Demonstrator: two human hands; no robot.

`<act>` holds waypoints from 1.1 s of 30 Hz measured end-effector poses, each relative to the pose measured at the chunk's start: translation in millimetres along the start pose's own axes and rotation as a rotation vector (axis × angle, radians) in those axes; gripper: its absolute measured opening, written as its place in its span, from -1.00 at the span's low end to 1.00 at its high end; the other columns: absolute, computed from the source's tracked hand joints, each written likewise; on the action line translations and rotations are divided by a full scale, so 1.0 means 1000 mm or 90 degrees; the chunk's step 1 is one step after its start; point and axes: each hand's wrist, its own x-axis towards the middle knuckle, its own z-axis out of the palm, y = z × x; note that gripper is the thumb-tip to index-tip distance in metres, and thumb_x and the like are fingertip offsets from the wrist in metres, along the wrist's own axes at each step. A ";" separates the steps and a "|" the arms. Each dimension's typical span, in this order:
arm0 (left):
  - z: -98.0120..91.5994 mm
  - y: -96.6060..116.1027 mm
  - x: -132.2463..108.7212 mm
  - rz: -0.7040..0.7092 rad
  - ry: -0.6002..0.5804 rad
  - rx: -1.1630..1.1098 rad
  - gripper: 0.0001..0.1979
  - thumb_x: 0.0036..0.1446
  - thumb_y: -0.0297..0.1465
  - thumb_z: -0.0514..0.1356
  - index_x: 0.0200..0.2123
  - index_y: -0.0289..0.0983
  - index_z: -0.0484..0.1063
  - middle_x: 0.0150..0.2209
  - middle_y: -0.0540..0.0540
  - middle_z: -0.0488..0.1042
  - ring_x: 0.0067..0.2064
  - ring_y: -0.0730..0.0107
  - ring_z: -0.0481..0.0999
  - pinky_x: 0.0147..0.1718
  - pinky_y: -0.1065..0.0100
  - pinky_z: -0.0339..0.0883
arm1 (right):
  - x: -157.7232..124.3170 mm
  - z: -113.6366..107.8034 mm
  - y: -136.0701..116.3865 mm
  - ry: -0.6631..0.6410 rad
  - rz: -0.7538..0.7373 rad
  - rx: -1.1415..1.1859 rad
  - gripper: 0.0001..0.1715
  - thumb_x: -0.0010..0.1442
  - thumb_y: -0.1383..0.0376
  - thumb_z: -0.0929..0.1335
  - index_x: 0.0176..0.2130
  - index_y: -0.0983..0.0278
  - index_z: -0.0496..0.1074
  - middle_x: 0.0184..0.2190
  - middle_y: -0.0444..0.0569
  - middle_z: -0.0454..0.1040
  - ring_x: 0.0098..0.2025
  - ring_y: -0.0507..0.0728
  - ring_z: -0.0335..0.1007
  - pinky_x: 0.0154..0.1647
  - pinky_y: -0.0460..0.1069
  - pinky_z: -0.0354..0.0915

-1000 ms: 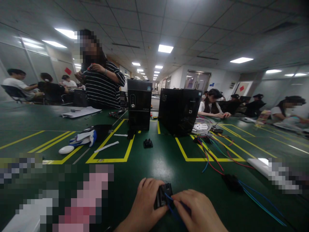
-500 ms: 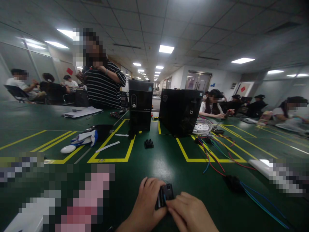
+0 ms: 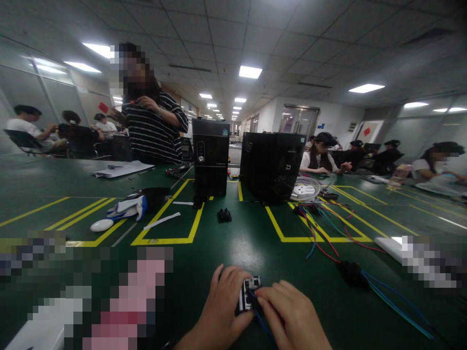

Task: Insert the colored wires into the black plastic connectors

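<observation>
At the near edge of the table, my left hand is closed around a small black part with pale, shiny highlights on its face. It looks like a plastic housing, but its exact kind cannot be made out. My right hand pinches a thin blue wire against the part's right side, and the wire trails down toward me. Whether its end sits inside the part is hidden by my fingers. Ahead on the green table sits another small black plastic piece.
Two black computer towers stand ahead. To the right lie loose red and blue wires, a black connector block and a white basket. Gloves lie left. A person in a striped top stands across the table.
The black part has tilted in my left hand, so its face now catches the light. My right fingers have shifted slightly up, and more blue wire shows below them.
</observation>
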 end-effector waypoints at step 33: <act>0.000 -0.001 0.000 -0.020 0.009 0.023 -0.59 -0.03 -0.43 0.27 -0.07 -0.15 0.31 -0.05 -0.07 0.45 0.14 0.02 0.28 0.19 -0.16 -0.09 | 0.002 -0.016 0.004 -0.168 0.065 -0.051 -0.74 0.23 0.42 0.27 -0.28 0.12 0.50 -0.40 -0.14 0.53 -0.34 0.11 0.40 -0.36 -0.05 0.18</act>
